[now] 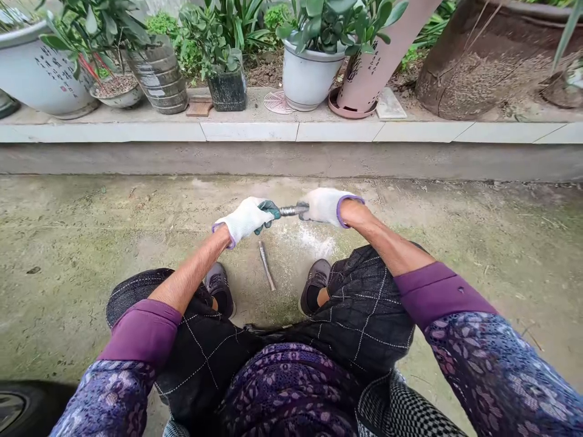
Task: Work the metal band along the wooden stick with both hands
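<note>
Both my hands wear white work gloves with purple cuffs. My left hand (248,218) is closed round one end of a short grey metal rod (291,210). My right hand (325,205) is closed round its other end. The rod lies level between the two hands, above the concrete ground. Only its middle stretch shows. Below the hands a thin grey stick-like piece (267,265) lies on the ground between my two shoes. A patch of white powder (314,238) marks the concrete under the right hand.
A raised ledge (291,130) runs across the far side. On it stand several potted plants: a large white pot (39,73), a white pot (307,79), a pink pot (378,60), a black pot (228,88). A dark round object (22,406) sits at bottom left.
</note>
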A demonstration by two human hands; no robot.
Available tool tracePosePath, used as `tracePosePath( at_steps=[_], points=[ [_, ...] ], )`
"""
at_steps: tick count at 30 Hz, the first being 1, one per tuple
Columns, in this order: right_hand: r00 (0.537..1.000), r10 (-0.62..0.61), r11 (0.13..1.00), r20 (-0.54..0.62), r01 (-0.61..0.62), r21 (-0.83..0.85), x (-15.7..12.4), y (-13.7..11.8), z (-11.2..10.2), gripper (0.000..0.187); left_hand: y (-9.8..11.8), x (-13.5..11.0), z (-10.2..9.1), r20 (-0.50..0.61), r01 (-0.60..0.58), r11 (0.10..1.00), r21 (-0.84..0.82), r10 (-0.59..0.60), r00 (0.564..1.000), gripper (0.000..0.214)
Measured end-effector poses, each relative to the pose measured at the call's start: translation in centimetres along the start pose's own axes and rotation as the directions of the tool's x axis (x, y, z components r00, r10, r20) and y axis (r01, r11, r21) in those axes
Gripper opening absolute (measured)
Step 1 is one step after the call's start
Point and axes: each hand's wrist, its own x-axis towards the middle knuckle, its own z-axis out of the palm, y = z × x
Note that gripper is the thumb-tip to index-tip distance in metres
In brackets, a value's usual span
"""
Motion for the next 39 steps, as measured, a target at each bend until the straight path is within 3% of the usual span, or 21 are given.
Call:
tracePosePath(
  at_steps=[3, 4, 6, 10, 12, 14, 17, 20, 23, 26, 28, 30, 34, 37, 39],
  points=[
    [0.980, 0.021, 0.988, -0.196, -0.050, -0.145, 0.4, 0.3, -0.9, 0.021, 0.8, -0.1, 0.6, 0.055, -0.043, 0.996, -0.081, 0.048, 0.997, 0.015],
    [0.969, 0.026, 0.992, -0.246, -0.055, -0.112, 0.3, 0.2, -1.2, 0.024, 1.0, -0.1, 0.6, 0.064, -0.059, 0.991, -0.122, 0.068, 0.996, 0.017],
    [0.955, 0.061, 0.994, -0.290, -0.031, 0.107, -0.1, -0.1, -1.7, 0.026, 1.1, 0.1, 0.6, 0.070, -0.079, 0.976, -0.201, 0.095, 0.993, 0.019],
    [0.960, 0.046, 0.802, -0.277, 0.130, 0.583, -1.3, -1.0, -2.5, 0.032, 0.7, 0.4, 0.2, 0.042, -0.068, 0.957, -0.282, 0.083, 0.996, 0.016],
    [0.972, -0.050, 0.700, -0.232, 0.200, 0.686, -2.0, -1.4, -2.9, 0.039, 0.5, 0.6, -0.3, -0.009, -0.063, 0.956, -0.286, 0.063, 0.998, 0.016],
    [0.981, -0.170, 0.681, -0.092, 0.184, 0.709, -2.6, -1.7, -3.1, 0.045, 0.5, 0.7, -1.0, -0.080, -0.089, 0.959, -0.269, 0.070, 0.994, 0.016],
    [0.935, -0.280, 0.816, 0.218, 0.113, 0.567, -2.6, -2.1, -2.3, 0.040, 0.7, 0.7, -2.1, -0.137, -0.141, 0.967, -0.210, 0.114, 0.984, 0.018],
    [0.932, -0.181, 0.960, 0.314, 0.099, 0.260, -1.6, -1.8, -1.0, 0.028, 1.0, 0.3, -2.4, -0.111, -0.111, 0.983, -0.148, 0.095, 0.989, 0.020],
    [0.991, -0.039, 0.999, 0.131, 0.043, -0.030, -0.1, -1.0, -0.3, 0.020, 1.3, -0.3, -1.6, -0.077, -0.065, 0.994, -0.086, 0.058, 0.995, 0.015],
    [0.995, 0.009, 0.986, -0.099, -0.026, -0.165, 0.9, -0.4, -0.7, 0.021, 1.4, -0.7, -0.2, -0.030, -0.026, 0.994, -0.107, 0.023, 0.999, 0.012],
    [0.980, 0.013, 0.997, -0.196, -0.029, -0.078, 0.9, -0.5, -1.2, 0.024, 1.4, -0.6, 0.4, 0.011, -0.038, 0.986, -0.162, 0.040, 0.999, 0.014],
    [0.969, 0.046, 0.990, -0.243, -0.012, 0.140, 0.6, -0.9, -1.5, 0.026, 1.1, -0.1, 0.6, 0.028, -0.078, 0.973, -0.217, 0.086, 0.996, 0.016],
    [0.979, 0.088, 0.824, -0.187, 0.034, 0.565, -0.6, -2.2, -1.9, 0.032, -0.1, 0.9, 0.3, 0.026, -0.112, 0.945, -0.306, 0.126, 0.992, 0.021],
    [0.987, -0.009, 0.690, -0.162, 0.124, 0.713, -1.8, -2.5, -2.3, 0.041, -0.6, 1.0, 0.0, 0.059, -0.110, 0.952, -0.285, 0.132, 0.990, 0.022],
    [0.991, -0.116, 0.666, -0.061, 0.123, 0.736, -2.6, -2.4, -2.7, 0.045, -0.5, 0.8, -0.2, 0.070, -0.105, 0.968, -0.229, 0.123, 0.990, 0.022]
  ],
)
